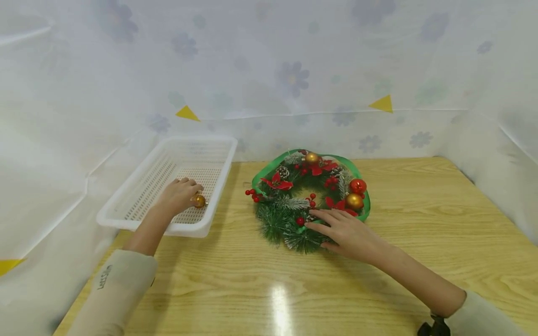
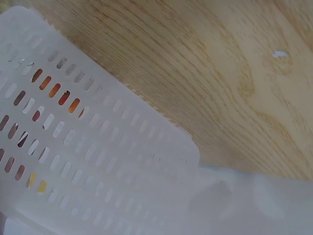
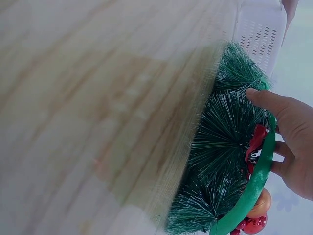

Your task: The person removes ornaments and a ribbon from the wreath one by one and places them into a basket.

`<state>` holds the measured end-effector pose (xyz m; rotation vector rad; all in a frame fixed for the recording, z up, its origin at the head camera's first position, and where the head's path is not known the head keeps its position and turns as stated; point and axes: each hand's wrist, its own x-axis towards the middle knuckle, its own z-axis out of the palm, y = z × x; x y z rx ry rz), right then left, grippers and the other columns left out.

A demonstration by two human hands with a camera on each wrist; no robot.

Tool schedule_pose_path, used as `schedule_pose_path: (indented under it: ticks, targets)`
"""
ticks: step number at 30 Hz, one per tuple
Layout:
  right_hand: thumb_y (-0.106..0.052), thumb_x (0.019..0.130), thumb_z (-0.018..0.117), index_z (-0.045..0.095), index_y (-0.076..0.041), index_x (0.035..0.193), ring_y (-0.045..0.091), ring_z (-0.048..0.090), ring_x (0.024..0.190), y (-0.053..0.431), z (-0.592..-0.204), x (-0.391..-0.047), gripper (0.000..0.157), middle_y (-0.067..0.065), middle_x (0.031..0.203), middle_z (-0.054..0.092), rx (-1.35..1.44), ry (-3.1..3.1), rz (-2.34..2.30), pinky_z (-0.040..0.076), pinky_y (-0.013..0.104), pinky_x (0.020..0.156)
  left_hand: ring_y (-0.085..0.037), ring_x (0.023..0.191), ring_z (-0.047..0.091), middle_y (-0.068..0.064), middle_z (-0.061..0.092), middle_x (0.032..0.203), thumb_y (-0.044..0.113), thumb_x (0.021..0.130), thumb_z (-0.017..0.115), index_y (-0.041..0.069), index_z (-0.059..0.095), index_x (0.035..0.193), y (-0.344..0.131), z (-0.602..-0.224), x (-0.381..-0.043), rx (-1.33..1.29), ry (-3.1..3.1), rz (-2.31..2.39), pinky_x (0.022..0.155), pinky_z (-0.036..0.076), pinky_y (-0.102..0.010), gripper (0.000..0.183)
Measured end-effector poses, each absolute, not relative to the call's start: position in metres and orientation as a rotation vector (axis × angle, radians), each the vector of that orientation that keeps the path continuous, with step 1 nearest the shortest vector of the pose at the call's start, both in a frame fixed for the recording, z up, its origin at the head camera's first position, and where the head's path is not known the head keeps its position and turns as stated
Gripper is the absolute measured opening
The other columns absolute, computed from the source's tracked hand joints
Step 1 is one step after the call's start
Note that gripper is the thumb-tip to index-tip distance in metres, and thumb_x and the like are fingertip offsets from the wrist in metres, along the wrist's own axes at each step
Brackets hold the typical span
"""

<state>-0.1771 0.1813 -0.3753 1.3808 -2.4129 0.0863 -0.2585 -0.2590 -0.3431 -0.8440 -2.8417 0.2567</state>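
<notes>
A gold bauble with a small metal cap is at the fingertips of my left hand, which reaches down inside a white slotted plastic basket. The fingers bend over the bauble and appear to pinch it; the thumb is mostly hidden. In the left wrist view, orange patches show through the slots of the basket. My right hand rests on the near right part of a green wreath, fingers fairly straight and spread. In the right wrist view, its thumb touches the needles beside a green ribbon.
Gold and red baubles, red poinsettias, berries and pine cones decorate the wreath. Both wreath and basket stand on a wood-grain table. A flowered white sheet hangs behind and at the sides.
</notes>
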Motion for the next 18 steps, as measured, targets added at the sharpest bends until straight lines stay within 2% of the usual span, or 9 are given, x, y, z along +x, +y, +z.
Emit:
schedule_pose_path:
  ticks: [7,18]
  targets:
    - [-0.027,0.071,0.079,0.055,-0.013,0.127,0.034,0.05,0.11,0.181,-0.377,-0.177,0.063,0.016,0.133,0.044,1.382,-2.423,0.086,0.046,0.048,0.083,-0.032,0.092,0.055,-0.014,0.061,0.099,0.019,0.074,0.077,0.001,0.063,0.104,-0.261,-0.343,-0.258,-0.81,-2.827,0.257,0.076,0.048,-0.042,0.037]
    - [-0.027,0.071,0.08,0.055,-0.013,0.127,0.034,0.05,0.11,0.181,-0.376,-0.177,0.063,0.016,0.133,0.044,1.373,-2.428,0.097,0.046,0.048,0.084,-0.034,0.097,0.056,-0.016,0.062,0.106,0.019,0.074,0.078,0.003,0.065,0.105,-0.256,-0.329,-0.256,-0.713,-2.696,0.24,0.08,0.047,-0.045,0.037]
